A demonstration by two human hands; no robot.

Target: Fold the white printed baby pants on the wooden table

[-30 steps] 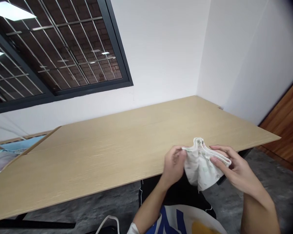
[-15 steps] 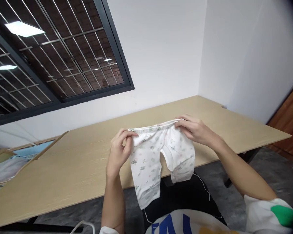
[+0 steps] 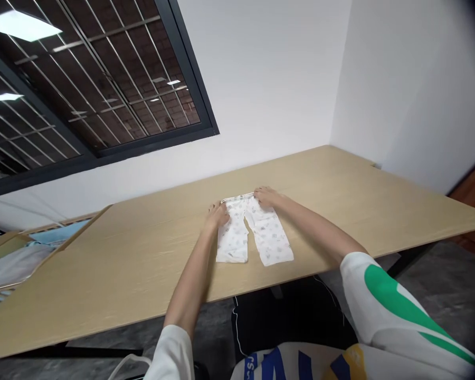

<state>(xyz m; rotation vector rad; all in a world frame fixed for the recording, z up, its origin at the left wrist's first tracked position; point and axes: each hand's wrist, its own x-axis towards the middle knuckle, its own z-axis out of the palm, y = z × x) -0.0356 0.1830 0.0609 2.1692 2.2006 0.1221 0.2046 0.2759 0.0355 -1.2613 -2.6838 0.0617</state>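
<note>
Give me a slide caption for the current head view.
Left hand and right hand at the waistband of white patterned pants spread on a pale table.

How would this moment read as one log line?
left hand: on waistband, left end | right hand: on waistband, right end | white patterned pants: flat on table

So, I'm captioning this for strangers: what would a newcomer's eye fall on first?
Probably the white patterned pants spread on the pale table, left hand and right hand at either end of the waistband. Then likely the dark barred window, upper left, and the green patch on the right sleeve.
</note>
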